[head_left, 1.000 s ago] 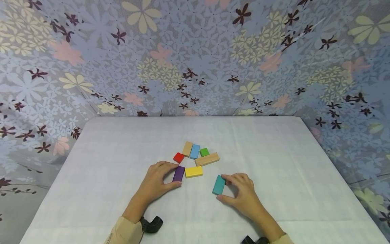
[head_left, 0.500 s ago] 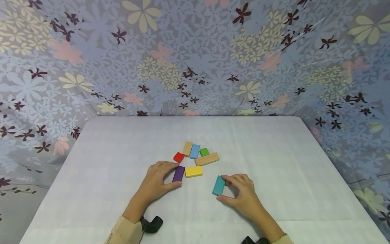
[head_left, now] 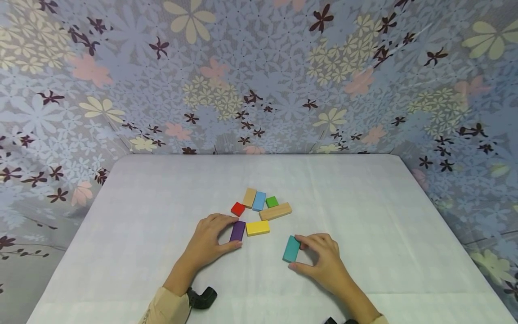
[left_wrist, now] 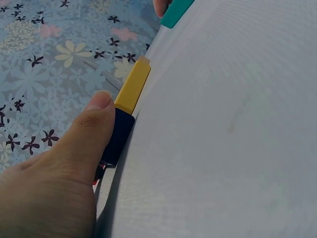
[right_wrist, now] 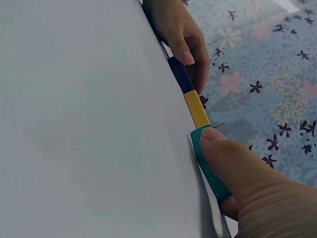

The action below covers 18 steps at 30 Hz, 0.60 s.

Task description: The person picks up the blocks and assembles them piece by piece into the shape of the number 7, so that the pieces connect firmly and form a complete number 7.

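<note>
Thumb and fingers of my left hand (head_left: 208, 238) pinch a small purple block (head_left: 237, 231) at its two ends. Just right of it lies a yellow block (head_left: 257, 228), its left end close to the purple one. Farther right and nearer to me, my right hand (head_left: 323, 256) grips a teal block (head_left: 291, 249) by its ends. The right wrist view shows the thumb over the teal block (right_wrist: 210, 163). In the left wrist view the thumb lies against the purple block (left_wrist: 118, 136), which looks dark blue there.
Behind the hands lie a red block (head_left: 238, 209), a tan block (head_left: 249, 198), a blue block (head_left: 259, 201), a green block (head_left: 272, 201) and a long wooden block (head_left: 275, 211). A white cloth (head_left: 364, 202) covers the table. Floral fabric (head_left: 259, 81) hangs behind it.
My right hand and the teal block have shifted slightly toward me. The left hand, the purple block and the other blocks stay in place.
</note>
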Tool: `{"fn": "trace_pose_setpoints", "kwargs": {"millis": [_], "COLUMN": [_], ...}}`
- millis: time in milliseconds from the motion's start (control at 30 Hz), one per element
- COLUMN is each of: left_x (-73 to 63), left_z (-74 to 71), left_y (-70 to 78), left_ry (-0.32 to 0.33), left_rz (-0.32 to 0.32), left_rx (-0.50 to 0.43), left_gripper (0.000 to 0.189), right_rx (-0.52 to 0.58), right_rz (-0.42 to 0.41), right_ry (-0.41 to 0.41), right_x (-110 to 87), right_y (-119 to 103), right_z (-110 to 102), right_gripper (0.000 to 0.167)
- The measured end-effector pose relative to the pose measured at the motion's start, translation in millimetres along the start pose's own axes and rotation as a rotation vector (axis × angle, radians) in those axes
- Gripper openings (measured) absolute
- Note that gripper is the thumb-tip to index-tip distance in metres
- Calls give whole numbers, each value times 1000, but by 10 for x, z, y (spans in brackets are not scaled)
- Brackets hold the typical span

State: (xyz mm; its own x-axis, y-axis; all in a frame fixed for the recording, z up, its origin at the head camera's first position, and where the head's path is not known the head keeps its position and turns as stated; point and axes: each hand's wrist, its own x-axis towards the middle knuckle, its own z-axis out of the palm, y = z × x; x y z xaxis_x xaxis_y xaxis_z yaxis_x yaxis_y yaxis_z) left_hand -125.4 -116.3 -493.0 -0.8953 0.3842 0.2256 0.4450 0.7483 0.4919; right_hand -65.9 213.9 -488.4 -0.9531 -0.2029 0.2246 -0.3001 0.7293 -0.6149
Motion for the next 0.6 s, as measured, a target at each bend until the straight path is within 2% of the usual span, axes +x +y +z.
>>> {"fn": "trace_pose_setpoints", "kwargs": {"millis": [600], "left_x": [12], "left_z": [-16], "left_y": [21], "left_ry": [-40], "left_rz": [-22], "left_rx": [14], "left_gripper": [72], "right_rx": [-1], "right_rz": [-9], "right_ry": [10], "right_x": [-39], "right_y": [-22], "right_z": [-2], "right_gripper": [66]}}
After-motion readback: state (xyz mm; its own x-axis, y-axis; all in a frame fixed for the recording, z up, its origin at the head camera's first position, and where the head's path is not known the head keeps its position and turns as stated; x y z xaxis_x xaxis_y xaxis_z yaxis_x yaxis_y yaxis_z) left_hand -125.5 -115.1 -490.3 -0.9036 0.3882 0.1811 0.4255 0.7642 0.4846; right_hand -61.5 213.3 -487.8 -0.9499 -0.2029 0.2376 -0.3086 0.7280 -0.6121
